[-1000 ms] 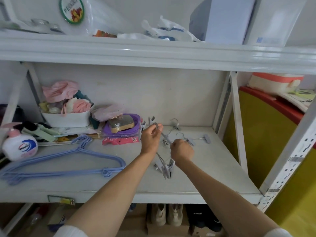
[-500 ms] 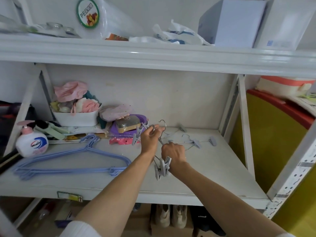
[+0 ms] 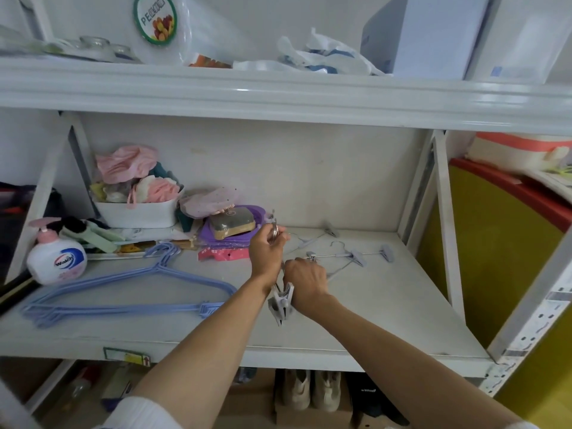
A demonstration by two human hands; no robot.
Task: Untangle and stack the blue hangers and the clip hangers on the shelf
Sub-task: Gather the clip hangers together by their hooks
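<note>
A neat stack of blue hangers (image 3: pixel 130 292) lies on the left of the white shelf (image 3: pixel 356 329). My left hand (image 3: pixel 267 252) is shut on the metal hooks of a bundle of grey clip hangers (image 3: pixel 281 305), held tilted above the shelf middle, with their clips hanging at the lower end. My right hand (image 3: pixel 306 281) is closed on the same bundle's bars, just right of the left hand. Another clip hanger (image 3: pixel 353 256) lies flat on the shelf behind my right hand, and a further one (image 3: pixel 309 239) lies near the back wall.
A soap pump bottle (image 3: pixel 55 258), a white basket of cloths (image 3: pixel 136 212) and a purple container (image 3: pixel 232 230) crowd the shelf's back left. A white upright (image 3: pixel 445 224) bounds the right side. Shoes (image 3: pixel 309 394) stand below, and boxes and bags sit on the upper shelf.
Both hands have drawn closer together on the clip hanger bundle and lifted it slightly. The camera has shifted a little to the left.
</note>
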